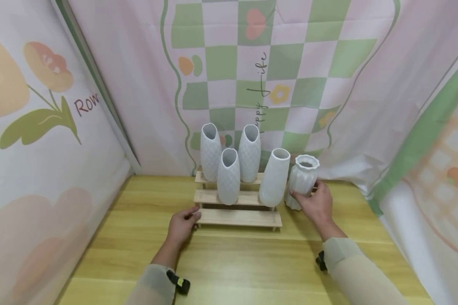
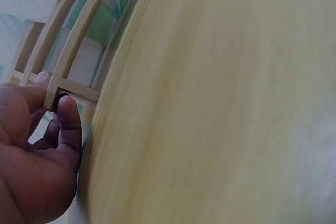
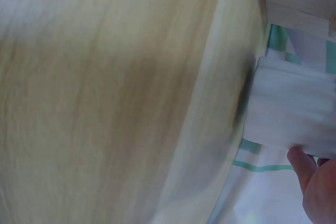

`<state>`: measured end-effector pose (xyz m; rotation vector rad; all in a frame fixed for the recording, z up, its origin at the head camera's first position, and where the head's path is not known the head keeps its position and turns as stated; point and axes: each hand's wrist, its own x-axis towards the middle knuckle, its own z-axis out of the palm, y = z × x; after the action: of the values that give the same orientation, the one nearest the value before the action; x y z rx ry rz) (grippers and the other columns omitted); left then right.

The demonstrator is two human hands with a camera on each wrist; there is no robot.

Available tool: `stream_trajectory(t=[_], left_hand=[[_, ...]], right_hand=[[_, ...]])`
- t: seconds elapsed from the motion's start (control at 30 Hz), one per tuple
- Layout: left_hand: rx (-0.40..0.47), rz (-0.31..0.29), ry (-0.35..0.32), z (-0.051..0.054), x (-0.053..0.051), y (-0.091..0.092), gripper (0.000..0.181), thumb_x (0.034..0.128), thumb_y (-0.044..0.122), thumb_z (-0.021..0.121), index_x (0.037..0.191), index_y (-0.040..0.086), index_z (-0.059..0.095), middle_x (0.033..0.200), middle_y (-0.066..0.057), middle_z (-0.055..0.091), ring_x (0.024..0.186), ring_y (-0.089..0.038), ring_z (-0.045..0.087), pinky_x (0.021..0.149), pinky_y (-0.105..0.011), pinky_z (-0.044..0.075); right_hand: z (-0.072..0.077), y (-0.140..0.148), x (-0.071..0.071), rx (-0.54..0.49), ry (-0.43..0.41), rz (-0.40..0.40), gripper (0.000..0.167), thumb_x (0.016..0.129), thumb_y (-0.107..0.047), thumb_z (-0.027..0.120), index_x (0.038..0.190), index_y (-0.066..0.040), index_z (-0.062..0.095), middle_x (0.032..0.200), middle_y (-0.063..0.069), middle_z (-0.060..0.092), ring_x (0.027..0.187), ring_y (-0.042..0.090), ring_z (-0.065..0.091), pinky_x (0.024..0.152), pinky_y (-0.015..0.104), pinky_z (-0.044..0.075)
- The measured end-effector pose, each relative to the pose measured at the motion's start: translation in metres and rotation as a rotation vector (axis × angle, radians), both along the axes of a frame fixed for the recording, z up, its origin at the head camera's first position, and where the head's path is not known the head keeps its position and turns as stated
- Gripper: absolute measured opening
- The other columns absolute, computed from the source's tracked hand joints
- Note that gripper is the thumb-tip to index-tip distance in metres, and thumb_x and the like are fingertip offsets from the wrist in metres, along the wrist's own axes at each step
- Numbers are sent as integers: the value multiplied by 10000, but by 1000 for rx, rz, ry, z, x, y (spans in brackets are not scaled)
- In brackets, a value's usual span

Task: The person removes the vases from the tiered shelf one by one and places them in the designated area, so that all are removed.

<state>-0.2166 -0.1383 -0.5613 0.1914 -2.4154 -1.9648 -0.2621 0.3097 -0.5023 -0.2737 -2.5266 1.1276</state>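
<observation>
A three-step wooden stand [image 1: 239,217] is on the table, and my left hand [image 1: 182,224] pinches the left end of its lowest step. Close up in the left wrist view, the thumb and a finger of that hand [image 2: 39,156] sit around the step's corner. My right hand [image 1: 317,203] grips a white ribbed vase [image 1: 302,182] with a scalloped rim, just right of the stand. In the right wrist view that vase [image 3: 289,106] shows above the fingers, standing by the tabletop; whether its base touches is unclear.
Two textured white vases [image 1: 210,154] stand on the top step. Another textured vase [image 1: 229,180] and a smoother white vase [image 1: 275,180] stand on the middle step. The wood-grain table [image 1: 229,262] meets a printed curtain [image 1: 252,63] behind the stand, with more fabric at both sides.
</observation>
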Motion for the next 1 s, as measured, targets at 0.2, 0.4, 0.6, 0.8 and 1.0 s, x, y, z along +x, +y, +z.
stream_trajectory(t=[0.2,0.4,0.6,0.8,1.0], left_hand=[[-9,-5,-6,-1,1,1,370,963,308,766,1278,117,737,1098,-89,733,738,-186,682,647,-276,584],[-18,1,-7,-1,1,0,373,950,317,779,1269,127,745,1065,-75,739,734,-178,683,645,-272,582],[-21,-2,-6,2,2,0,374,952,313,777,1273,124,742,1042,-73,738,743,-183,683,649,-276,579],[-18,-5,-16,2,3,1,357,964,300,765,1274,125,741,1011,-69,734,744,-193,683,640,-284,579],[-14,-7,-16,3,3,1,368,962,314,766,1287,143,735,1023,-66,733,748,-204,687,645,-294,582]], right_hand=[[-6,3,-2,-14,2,-8,981,790,-470,894,1490,28,419,1343,259,542,1197,445,549,1000,600,488],[-10,4,-4,-31,14,-19,939,785,-457,902,1447,29,445,1323,245,557,1170,425,564,971,576,510],[-11,3,-2,-27,17,-16,955,785,-462,901,1454,31,430,1330,248,551,1169,427,565,959,579,521],[-11,3,3,-38,9,-16,1010,786,-503,891,1498,12,394,1391,240,516,1203,422,533,976,586,499],[-9,-1,10,-54,44,-35,1033,785,-512,890,1529,-13,376,1431,228,479,1184,396,517,955,534,488]])
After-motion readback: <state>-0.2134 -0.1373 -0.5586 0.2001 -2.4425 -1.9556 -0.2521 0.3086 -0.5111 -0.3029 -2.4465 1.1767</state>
